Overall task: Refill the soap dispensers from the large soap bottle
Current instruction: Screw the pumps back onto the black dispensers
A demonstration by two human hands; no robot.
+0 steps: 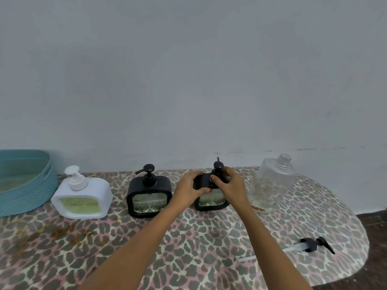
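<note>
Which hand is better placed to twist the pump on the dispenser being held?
Right. The right hand pinches the pump at its collar, while the left hand grips the black dispenser body, likely steadying it.

leopard-print cloth; teal woven basket at its left edge; white dispenser, green soap; black dispenser, second black dispenser.
</note>
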